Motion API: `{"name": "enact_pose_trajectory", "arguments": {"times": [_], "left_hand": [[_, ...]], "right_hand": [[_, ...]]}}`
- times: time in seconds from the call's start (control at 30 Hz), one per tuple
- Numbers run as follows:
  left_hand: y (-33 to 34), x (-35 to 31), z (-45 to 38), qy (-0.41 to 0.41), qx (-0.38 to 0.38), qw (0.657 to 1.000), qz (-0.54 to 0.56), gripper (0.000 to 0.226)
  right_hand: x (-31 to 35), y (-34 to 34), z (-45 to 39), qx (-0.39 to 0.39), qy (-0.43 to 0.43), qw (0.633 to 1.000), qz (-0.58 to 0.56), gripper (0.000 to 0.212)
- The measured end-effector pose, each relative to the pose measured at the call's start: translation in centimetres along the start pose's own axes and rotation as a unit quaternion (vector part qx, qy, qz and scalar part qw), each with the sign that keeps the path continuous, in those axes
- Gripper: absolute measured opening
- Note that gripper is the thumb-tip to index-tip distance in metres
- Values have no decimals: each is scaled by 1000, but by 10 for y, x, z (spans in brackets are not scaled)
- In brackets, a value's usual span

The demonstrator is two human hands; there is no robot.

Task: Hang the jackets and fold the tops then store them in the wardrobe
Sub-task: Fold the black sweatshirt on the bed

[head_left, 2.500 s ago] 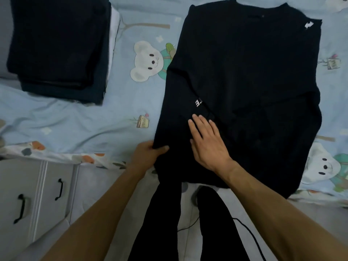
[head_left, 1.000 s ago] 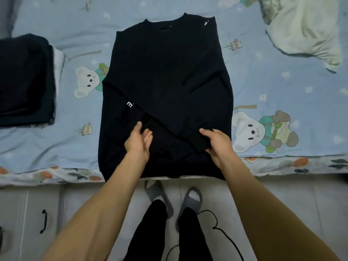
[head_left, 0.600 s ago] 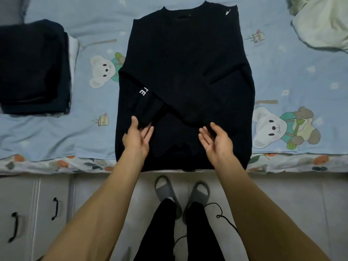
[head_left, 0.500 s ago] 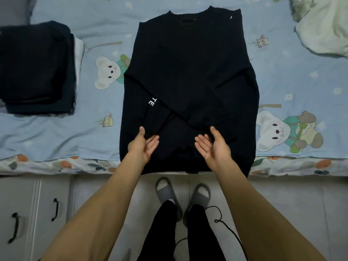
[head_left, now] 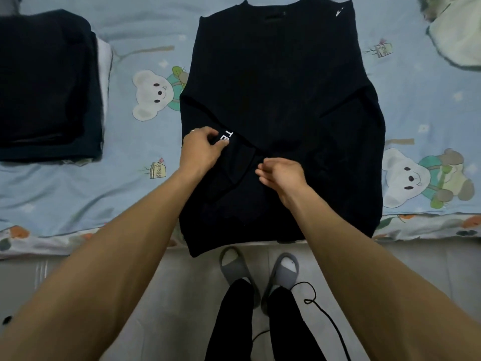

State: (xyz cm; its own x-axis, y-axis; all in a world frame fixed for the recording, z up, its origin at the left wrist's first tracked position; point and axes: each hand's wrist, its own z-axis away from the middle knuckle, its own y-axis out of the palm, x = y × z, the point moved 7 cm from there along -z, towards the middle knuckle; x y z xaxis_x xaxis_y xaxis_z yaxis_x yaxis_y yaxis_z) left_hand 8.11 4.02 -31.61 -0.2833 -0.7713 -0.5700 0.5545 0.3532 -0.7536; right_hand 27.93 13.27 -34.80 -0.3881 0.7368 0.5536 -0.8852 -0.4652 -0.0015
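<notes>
Head view: black sweater (head_left: 281,82) flat on the bed (head_left: 59,194), neckline away, hem hanging a little over the near edge, both sleeves crossed over the lower body. Half a second ago both hands open, palms turned up, just above the crossed sleeves; now down on the fabric. Left hand (head_left: 201,149) curled over the sleeve with white lettering (head_left: 226,136), thumb and fingers pinching the cloth beside the letters near the sweater's left edge. Right hand (head_left: 282,174) with fingers bunched at the middle where the sleeves overlap, apparently pinching the cuff end, though dark cloth against dark cloth makes the grip hard to confirm. Likely meaning for the task: sleeve fold being tidied, not yet the halving of the body; hem-to-collar fold presumably next, then a move to the stack of folded dark clothes (head_left: 46,84) at the left of the bed. Pale garment (head_left: 458,35) at the far right corner, well apart. Grey slippers (head_left: 259,272) and a black cord (head_left: 322,313) on the floor below the bed edge. Wardrobe not visible.
</notes>
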Motion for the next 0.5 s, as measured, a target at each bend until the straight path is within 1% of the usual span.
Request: {"name": "enact_pose_trajectory", "arguments": {"times": [0.07, 0.1, 0.13, 0.2, 0.27, 0.33, 0.37, 0.4, 0.47, 0.5], "left_hand": [[5, 0, -12, 6, 18, 1000, -20, 23], [6, 1, -16, 7, 25, 999, -19, 17], [5, 1, -18, 9, 36, 999, -12, 13], [1, 2, -24, -10, 67, 997, 36, 13], [-9, 13, -30, -84, 64, 986, 130, 13], [-15, 34, -35, -183, 45, 959, 210, 17], [-14, 43, -37, -213, 52, 953, 209, 20], [-11, 47, -36, -216, 66, 957, 180, 21], [-3, 44, -33, -170, 90, 976, 106, 26], [1, 38, -30, -143, 96, 981, 86, 29]], "right_hand": [[1, 10, -8, -40, 8, 999, 18, 8], [3, 15, -10, -59, 12, 998, 26, 10], [4, 18, -13, -74, 16, 996, 41, 14], [10, 20, -14, -104, 13, 992, 71, 14], [13, 15, -11, -140, -1, 987, 83, 16], [11, 9, -4, -167, -12, 983, 79, 20], [8, 9, -1, -169, -12, 982, 88, 21], [5, 12, 2, -159, -5, 982, 103, 21], [-3, 19, 3, -136, 24, 983, 122, 20], [-4, 21, 2, -129, 34, 984, 115, 21]]}}
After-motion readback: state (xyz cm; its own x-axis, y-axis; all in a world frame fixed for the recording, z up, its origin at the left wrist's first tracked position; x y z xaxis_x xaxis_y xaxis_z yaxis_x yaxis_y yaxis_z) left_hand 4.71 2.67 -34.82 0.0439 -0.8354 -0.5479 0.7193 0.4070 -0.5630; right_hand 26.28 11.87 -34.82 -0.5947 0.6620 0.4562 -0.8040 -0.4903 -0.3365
